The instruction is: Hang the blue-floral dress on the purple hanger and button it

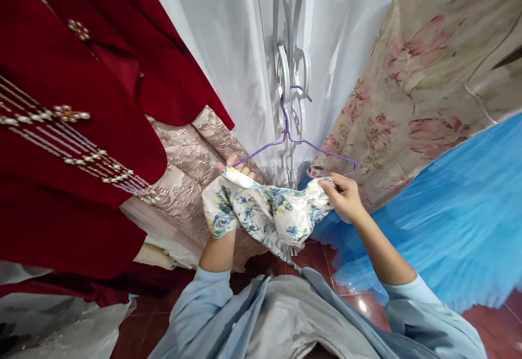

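A short white blouse [291, 212] with blue and yellow flowers is stretched between my two hands. My right hand [346, 195] pinches its right shoulder between thumb and fingers. My left hand [241, 168] is mostly hidden behind the cloth; its fingertips curl at the left shoulder edge, close to the hanger's end. A thin purple hanger [287, 135] hangs upright just behind the blouse, its hook up by the white metal stand. Its left arm meets the blouse near my left fingers, while the right end shows bare above my right hand.
Dark red garments [101, 76] with pearl trim hang at left, beside a pinkish brocade piece [183, 168]. A white scrolled metal stand [305, 70] rises ahead before white curtains [220, 38]. Floral cloth [408, 87] and a blue tulle skirt [440, 201] fill the right. Below are red floor tiles [138, 326].
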{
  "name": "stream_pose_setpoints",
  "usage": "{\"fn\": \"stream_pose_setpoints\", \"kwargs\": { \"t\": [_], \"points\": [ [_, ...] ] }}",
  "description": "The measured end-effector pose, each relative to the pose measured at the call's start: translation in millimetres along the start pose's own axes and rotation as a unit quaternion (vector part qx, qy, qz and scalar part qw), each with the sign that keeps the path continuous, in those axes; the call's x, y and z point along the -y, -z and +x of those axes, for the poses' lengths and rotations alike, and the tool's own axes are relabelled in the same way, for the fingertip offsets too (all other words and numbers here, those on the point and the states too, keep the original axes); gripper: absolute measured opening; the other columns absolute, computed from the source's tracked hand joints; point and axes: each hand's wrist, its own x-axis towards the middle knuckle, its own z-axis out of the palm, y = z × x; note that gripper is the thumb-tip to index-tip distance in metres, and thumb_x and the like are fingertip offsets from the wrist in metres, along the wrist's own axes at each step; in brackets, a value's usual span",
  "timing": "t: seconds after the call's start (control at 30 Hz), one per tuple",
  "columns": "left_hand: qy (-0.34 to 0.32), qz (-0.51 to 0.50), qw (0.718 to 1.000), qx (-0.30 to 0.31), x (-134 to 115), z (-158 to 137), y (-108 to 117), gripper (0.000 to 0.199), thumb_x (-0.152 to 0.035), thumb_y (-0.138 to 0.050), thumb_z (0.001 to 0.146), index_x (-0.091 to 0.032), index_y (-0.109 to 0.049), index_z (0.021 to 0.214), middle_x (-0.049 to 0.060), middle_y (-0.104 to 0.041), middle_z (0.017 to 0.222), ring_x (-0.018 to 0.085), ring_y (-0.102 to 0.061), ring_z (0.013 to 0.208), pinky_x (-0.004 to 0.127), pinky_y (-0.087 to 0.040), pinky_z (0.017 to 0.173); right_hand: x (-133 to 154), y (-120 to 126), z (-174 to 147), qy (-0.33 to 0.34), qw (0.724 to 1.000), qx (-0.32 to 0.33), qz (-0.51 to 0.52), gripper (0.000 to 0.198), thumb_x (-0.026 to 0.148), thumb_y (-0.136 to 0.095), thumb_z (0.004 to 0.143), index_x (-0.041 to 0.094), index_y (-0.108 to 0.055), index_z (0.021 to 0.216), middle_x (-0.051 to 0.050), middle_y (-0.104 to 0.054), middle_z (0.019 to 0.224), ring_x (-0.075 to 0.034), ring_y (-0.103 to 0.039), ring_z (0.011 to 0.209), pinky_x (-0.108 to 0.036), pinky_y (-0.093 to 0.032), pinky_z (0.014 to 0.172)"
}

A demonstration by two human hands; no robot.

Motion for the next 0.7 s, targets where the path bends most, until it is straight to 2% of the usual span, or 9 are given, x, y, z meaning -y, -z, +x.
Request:
{"fn": "stream_pose_setpoints", "kwargs": {
  "t": [0.1,0.17,0.27,0.33,0.4,0.47,0.53,0.63,0.7],
  "points": [
    [0.061,-0.060,0.992,0.095,-22.7,3.4,18.2,0.061,-0.066,-0.084,0.066,-0.022,-0.065,0.103,-0.006,-0.039,0.057,0.010,-0.038,0.047,0.025,-0.041,0.047,10.7,15.7,-8.8,0.027,0.999,-0.030,-0.002,0.025,0.036,-0.063,0.092,0.020,-0.069,0.075,-0.006,-0.068,0.082,-0.020,-0.063,0.078,-0.034,-0.049,0.072],
    [0.121,0.012,0.979,0.161,-38.9,2.1,29.3,0.069,-0.047,-0.094,0.059,-0.018,-0.068,0.116,-0.001,-0.057,0.066,0.012,-0.053,0.053,0.024,-0.045,0.050,11.4,31.2,-6.7,0.035,0.993,-0.110,-0.019,0.020,0.036,-0.065,0.091,0.020,-0.074,0.082,-0.011,-0.072,0.105,-0.026,-0.067,0.098,-0.040,-0.052,0.085],
    [0.154,0.139,0.967,0.150,-55.6,-2.3,30.9,0.055,-0.034,-0.091,0.068,-0.016,-0.073,0.116,0.008,-0.073,0.090,0.016,-0.067,0.070,0.023,-0.051,0.058,4.3,51.8,7.9,0.049,0.967,-0.245,-0.058,0.026,0.037,-0.069,0.088,0.020,-0.068,0.069,-0.013,-0.067,0.120,-0.031,-0.063,0.119,-0.047,-0.050,0.097],
    [0.151,0.180,0.964,0.124,-59.7,-5.7,23.8,0.048,-0.035,-0.088,0.071,-0.017,-0.075,0.113,0.008,-0.075,0.095,0.017,-0.069,0.074,0.023,-0.054,0.062,-2.8,59.0,23.2,0.055,0.962,-0.263,-0.057,0.032,0.038,-0.069,0.087,0.020,-0.062,0.062,-0.012,-0.068,0.119,-0.032,-0.060,0.126,-0.048,-0.048,0.102],
    [0.137,0.221,0.958,0.116,-59.4,-8.3,16.3,0.054,-0.036,-0.088,0.070,-0.018,-0.074,0.119,0.007,-0.075,0.093,0.017,-0.069,0.072,0.024,-0.055,0.060,-8.3,60.7,37.7,0.031,0.974,-0.224,-0.014,0.031,0.040,-0.068,0.088,0.020,-0.063,0.064,-0.011,-0.071,0.108,-0.030,-0.064,0.119,-0.044,-0.051,0.098],
    [0.096,0.277,0.950,0.106,-57.5,-9.7,13.2,0.056,-0.038,-0.087,0.071,-0.019,-0.073,0.123,0.007,-0.075,0.091,0.018,-0.069,0.073,0.025,-0.056,0.061,-10.1,60.7,45.8,-0.014,0.985,-0.166,0.034,0.030,0.043,-0.067,0.089,0.019,-0.067,0.070,-0.007,-0.071,0.087,-0.025,-0.069,0.096,-0.036,-0.054,0.083],
    [0.020,0.346,0.934,0.084,-57.6,-9.9,16.0,0.048,-0.039,-0.084,0.076,-0.019,-0.076,0.118,0.007,-0.075,0.094,0.019,-0.070,0.080,0.028,-0.058,0.069,-9.0,65.3,45.2,-0.054,0.992,-0.105,0.053,0.034,0.046,-0.068,0.088,0.018,-0.067,0.069,-0.002,-0.064,0.070,-0.019,-0.064,0.073,-0.029,-0.049,0.065],
    [-0.123,0.450,0.883,0.055,-65.3,-10.6,26.0,0.031,-0.038,-0.075,0.086,-0.020,-0.079,0.111,0.008,-0.074,0.108,0.023,-0.068,0.102,0.036,-0.056,0.095,-8.2,85.9,35.5,-0.109,0.989,0.007,0.097,0.037,0.051,-0.073,0.083,0.017,-0.068,0.069,0.000,-0.060,0.063,-0.015,-0.054,0.058,-0.026,-0.038,0.052],
    [-0.174,0.498,0.847,0.064,-72.3,-12.1,30.1,0.029,-0.035,-0.068,0.092,-0.020,-0.078,0.115,0.008,-0.073,0.117,0.023,-0.065,0.113,0.039,-0.051,0.106,-10.9,100.3,32.5,-0.152,0.971,0.086,0.160,0.041,0.057,-0.079,0.074,0.017,-0.069,0.072,-0.002,-0.063,0.064,-0.016,-0.054,0.055,-0.027,-0.037,0.049]
  ]
}}
